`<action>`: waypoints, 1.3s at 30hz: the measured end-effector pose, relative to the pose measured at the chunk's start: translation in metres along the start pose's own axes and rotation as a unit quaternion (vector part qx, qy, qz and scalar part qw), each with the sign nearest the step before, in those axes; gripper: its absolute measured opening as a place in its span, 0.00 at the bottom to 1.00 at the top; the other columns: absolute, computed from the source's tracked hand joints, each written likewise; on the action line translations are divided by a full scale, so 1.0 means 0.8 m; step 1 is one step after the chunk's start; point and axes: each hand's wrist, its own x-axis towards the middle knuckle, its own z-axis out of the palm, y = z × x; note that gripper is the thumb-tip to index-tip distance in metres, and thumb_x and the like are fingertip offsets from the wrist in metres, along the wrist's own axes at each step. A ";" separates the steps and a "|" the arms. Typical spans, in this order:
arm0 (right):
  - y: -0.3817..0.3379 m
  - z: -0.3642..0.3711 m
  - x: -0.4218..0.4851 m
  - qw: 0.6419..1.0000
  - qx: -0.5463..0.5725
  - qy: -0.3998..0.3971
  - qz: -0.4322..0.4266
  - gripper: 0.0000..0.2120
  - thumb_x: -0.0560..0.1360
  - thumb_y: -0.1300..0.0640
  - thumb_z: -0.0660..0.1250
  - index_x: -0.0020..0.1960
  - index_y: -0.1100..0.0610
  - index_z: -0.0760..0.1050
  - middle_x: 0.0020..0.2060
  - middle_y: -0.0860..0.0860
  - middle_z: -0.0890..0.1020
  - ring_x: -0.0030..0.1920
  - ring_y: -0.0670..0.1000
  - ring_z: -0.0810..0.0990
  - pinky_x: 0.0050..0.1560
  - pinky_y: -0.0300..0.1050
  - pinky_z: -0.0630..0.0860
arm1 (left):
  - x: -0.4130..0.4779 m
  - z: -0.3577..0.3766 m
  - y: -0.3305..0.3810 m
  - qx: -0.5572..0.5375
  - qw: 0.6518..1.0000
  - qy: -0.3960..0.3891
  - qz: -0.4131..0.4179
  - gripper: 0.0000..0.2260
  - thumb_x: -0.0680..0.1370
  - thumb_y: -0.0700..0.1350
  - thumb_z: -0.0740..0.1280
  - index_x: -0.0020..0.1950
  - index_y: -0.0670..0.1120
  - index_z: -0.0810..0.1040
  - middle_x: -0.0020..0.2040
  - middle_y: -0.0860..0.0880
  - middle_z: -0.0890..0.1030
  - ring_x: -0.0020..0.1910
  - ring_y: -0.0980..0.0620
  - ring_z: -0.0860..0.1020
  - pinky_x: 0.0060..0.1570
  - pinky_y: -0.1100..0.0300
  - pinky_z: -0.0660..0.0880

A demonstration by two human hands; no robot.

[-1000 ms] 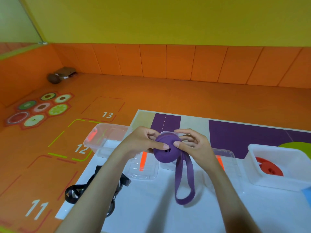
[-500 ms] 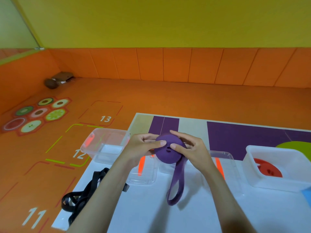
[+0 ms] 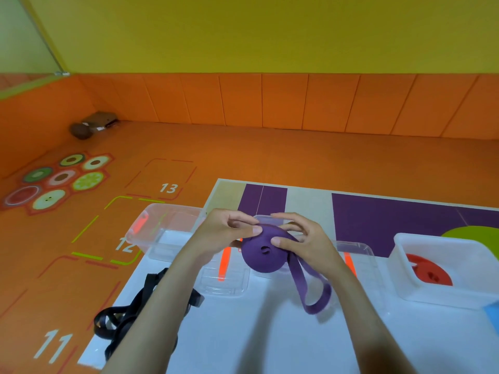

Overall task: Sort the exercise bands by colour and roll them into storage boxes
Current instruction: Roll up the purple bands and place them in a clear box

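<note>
Nearest you, low in the frame, the loose tail (image 3: 314, 296) of the purple band hangs in a loop from the roll's right side toward the counter (image 3: 270, 336); I cannot tell whether it touches. To finish this roll well, feed that tail in flat, with its edges lined up on the turns already wound, and draw it snug so the coil does not spring open. At lower left the black bands (image 3: 127, 317) lie tangled and unsorted.

Above the loop, mid-frame, you hold the purple roll (image 3: 263, 253) in the air between both hands. Your left hand (image 3: 221, 234) pinches its upper left rim. Your right hand (image 3: 307, 245) grips its right side, with the thumb pressed on the near face and the fingers (image 3: 293, 228) curled round the far edge. Turn with one hand and clamp with the other.

Beyond, a clear box (image 3: 263, 217) sits just behind the roll. At right, the red roll (image 3: 429, 273) lies in the white box (image 3: 401, 265).
</note>
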 end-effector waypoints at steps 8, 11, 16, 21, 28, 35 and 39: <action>0.009 -0.018 0.004 0.998 0.017 0.064 -0.025 0.08 0.74 0.65 0.77 0.51 0.57 0.88 0.46 0.49 0.89 0.47 0.47 0.87 0.48 0.37 0.79 | -0.005 0.014 -0.016 -0.022 0.999 0.003 0.031 0.13 0.76 0.42 0.79 0.60 0.49 0.86 0.53 0.43 0.87 0.53 0.45 0.87 0.46 0.49 0.86; 0.007 -0.018 0.006 0.999 0.010 0.029 -0.023 0.08 0.74 0.67 0.77 0.51 0.57 0.88 0.44 0.47 0.89 0.44 0.44 0.86 0.46 0.34 0.78 | -0.001 0.012 -0.009 0.031 0.998 -0.049 0.020 0.17 0.74 0.42 0.81 0.62 0.52 0.85 0.52 0.40 0.86 0.48 0.43 0.87 0.41 0.53 0.84; 0.014 -0.017 0.005 0.998 0.051 0.025 -0.018 0.14 0.78 0.64 0.73 0.62 0.54 0.85 0.57 0.47 0.88 0.58 0.47 0.86 0.57 0.42 0.82 | 0.003 0.015 -0.009 -0.046 0.998 -0.017 0.033 0.18 0.74 0.38 0.79 0.63 0.49 0.84 0.51 0.39 0.87 0.49 0.44 0.87 0.42 0.50 0.85; 0.027 -0.011 0.000 0.989 0.066 0.131 -0.024 0.14 0.76 0.62 0.76 0.60 0.53 0.85 0.55 0.47 0.88 0.58 0.49 0.86 0.60 0.50 0.83 | 0.009 0.026 -0.025 -0.096 0.995 0.022 0.034 0.18 0.74 0.39 0.79 0.63 0.49 0.84 0.52 0.42 0.88 0.54 0.42 0.87 0.44 0.47 0.86; 0.034 0.002 0.002 0.986 -0.007 0.166 -0.016 0.12 0.78 0.57 0.74 0.62 0.51 0.85 0.54 0.44 0.88 0.57 0.48 0.86 0.57 0.54 0.84 | 0.008 0.040 -0.034 -0.152 0.985 0.080 0.031 0.21 0.75 0.38 0.79 0.66 0.50 0.82 0.52 0.44 0.88 0.53 0.44 0.87 0.43 0.48 0.86; 0.012 -0.015 -0.001 0.997 0.031 0.063 0.029 0.17 0.79 0.58 0.73 0.67 0.49 0.82 0.59 0.46 0.86 0.57 0.53 0.86 0.52 0.61 0.85 | 0.001 0.041 -0.038 -0.076 0.993 0.070 0.057 0.15 0.78 0.44 0.77 0.62 0.56 0.84 0.52 0.49 0.86 0.55 0.44 0.85 0.51 0.44 0.86; -0.002 -0.015 0.000 0.999 -0.038 -0.031 0.003 0.17 0.80 0.59 0.73 0.68 0.50 0.82 0.61 0.46 0.86 0.62 0.50 0.85 0.62 0.56 0.82 | 0.004 0.019 -0.005 0.066 0.994 -0.021 0.087 0.11 0.78 0.49 0.77 0.60 0.56 0.84 0.53 0.56 0.87 0.55 0.57 0.84 0.57 0.61 0.79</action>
